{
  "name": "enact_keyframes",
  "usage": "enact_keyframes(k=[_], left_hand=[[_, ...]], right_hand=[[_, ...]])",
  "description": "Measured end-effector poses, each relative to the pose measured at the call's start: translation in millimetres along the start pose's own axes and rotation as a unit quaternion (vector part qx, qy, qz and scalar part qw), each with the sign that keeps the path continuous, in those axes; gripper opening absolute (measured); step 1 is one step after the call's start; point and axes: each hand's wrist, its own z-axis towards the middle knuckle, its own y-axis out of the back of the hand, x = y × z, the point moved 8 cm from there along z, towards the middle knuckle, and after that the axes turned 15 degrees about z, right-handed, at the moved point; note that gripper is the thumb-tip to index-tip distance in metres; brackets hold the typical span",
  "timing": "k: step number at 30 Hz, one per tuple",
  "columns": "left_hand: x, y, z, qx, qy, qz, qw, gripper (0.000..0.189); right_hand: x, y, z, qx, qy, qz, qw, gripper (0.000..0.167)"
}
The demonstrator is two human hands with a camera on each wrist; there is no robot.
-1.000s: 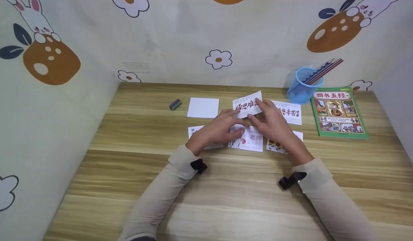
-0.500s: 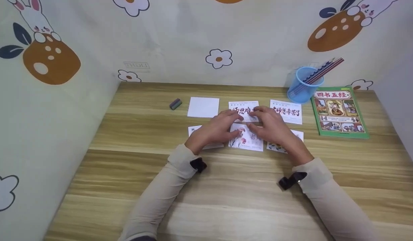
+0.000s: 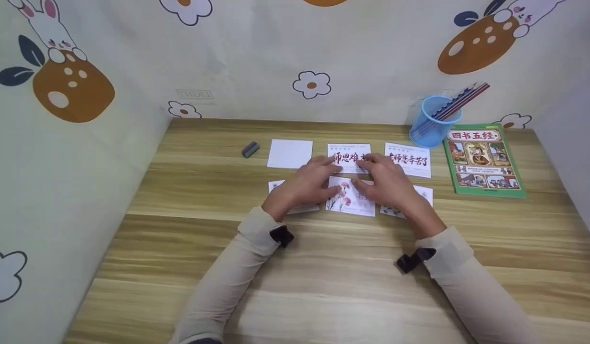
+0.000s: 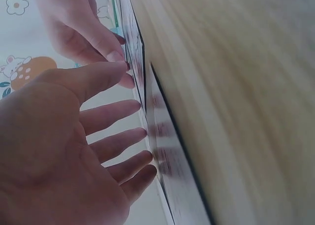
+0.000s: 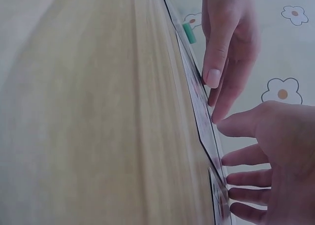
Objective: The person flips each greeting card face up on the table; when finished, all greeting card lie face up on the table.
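A white card with dark red lettering (image 3: pixel 345 152) lies flat in the middle of the back row. Directly in front of it is a card with pink flowers (image 3: pixel 344 204). My left hand (image 3: pixel 307 181) reaches over the left front card (image 3: pixel 276 184), its fingertips at the two middle cards. From the other side my right hand (image 3: pixel 388 179) has its fingertips at the same pair, partly covering the lettering. In both wrist views the fingers look extended, with nothing gripped between them. The right front card (image 3: pixel 425 193) is partly hidden by my right hand.
At the back left lie a blank white card (image 3: pixel 290 153) and a small dark two-toned block (image 3: pixel 250 149). Another lettered card (image 3: pixel 413 160) is right of the middle. Farther right are a blue cup (image 3: pixel 429 129) of pencils and a green-edged book (image 3: pixel 485 160).
The lettered middle card was lifted and tilted between both hands; it has come down flat in the back row. The hands have loosened from it and stay nearly in place.
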Motion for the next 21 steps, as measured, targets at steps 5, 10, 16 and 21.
enact_keyframes(k=[5, 10, 16, 21], left_hand=[[8.2, 5.4, -6.3, -0.023, 0.001, -0.018, 0.9996, 0.054], [28.3, 14.3, -21.6, -0.072, 0.010, -0.039, 0.9966, 0.050], [70.8, 21.7, -47.3, -0.111, 0.071, -0.074, 0.9885, 0.046], [100.6, 29.7, -62.9, -0.155, 0.122, -0.099, 0.9753, 0.043]], right_hand=[[1.8, 0.4, -0.7, -0.001, 0.000, -0.001, 1.0000, 0.066], [2.3, 1.9, 1.8, -0.007, -0.017, 0.014, 0.9997, 0.065], [18.1, -1.7, 8.4, -0.024, 0.004, 0.047, 0.9986, 0.060], [47.6, -23.2, 12.8, 0.007, 0.059, 0.069, 0.9959, 0.059]])
